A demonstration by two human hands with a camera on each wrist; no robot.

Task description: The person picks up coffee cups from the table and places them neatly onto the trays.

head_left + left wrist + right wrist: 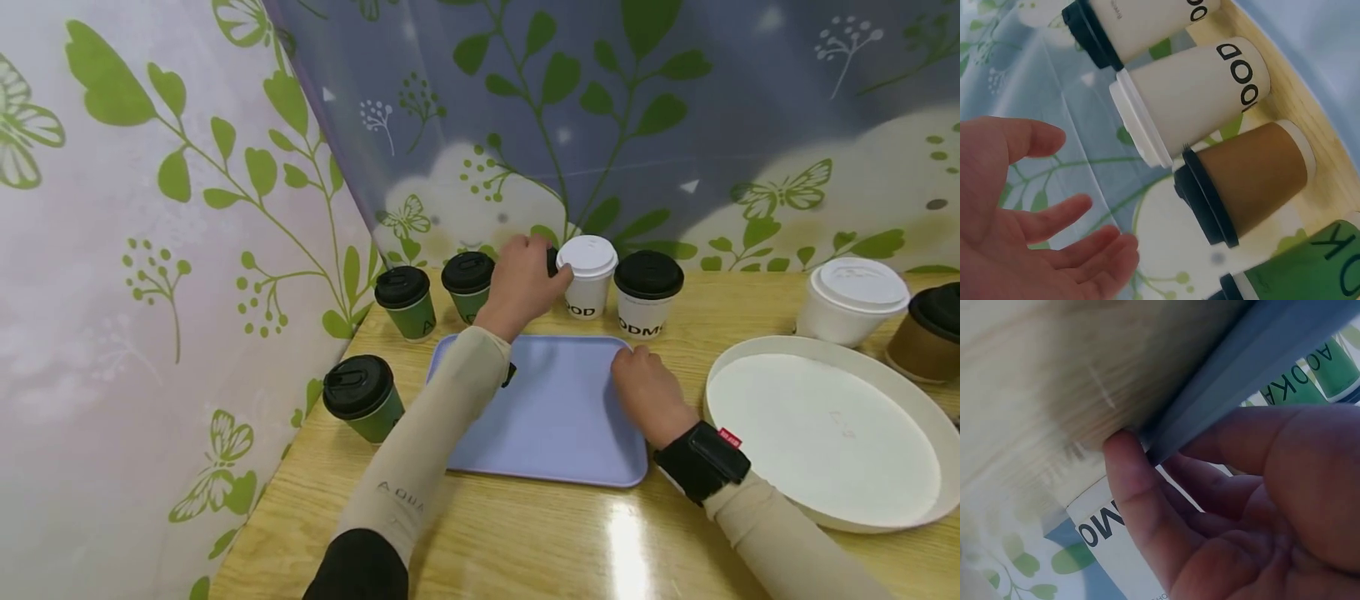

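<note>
My left hand (pixel 525 279) reaches over the back row of paper cups, its fingers apart and loosely bent around nothing. In the left wrist view it is near the lids of a brown cup (pixel 1254 181) with a black lid and a white cup (pixel 1194 100) with a white lid. The head view has the brown cup mostly hidden behind this hand. My right hand (pixel 648 396) pinches the right rim of a lilac tray (pixel 555 417), with fingers on both sides of the edge in the right wrist view. The tray lies on the wooden table.
Green cups with black lids stand behind the tray (pixel 412 321) and at its left (pixel 382 421). A black-lidded white cup (pixel 643 315) is behind its right corner. Farther right are a round white tray (pixel 825 425), a white tub (pixel 843 312) and another brown cup (pixel 922 337).
</note>
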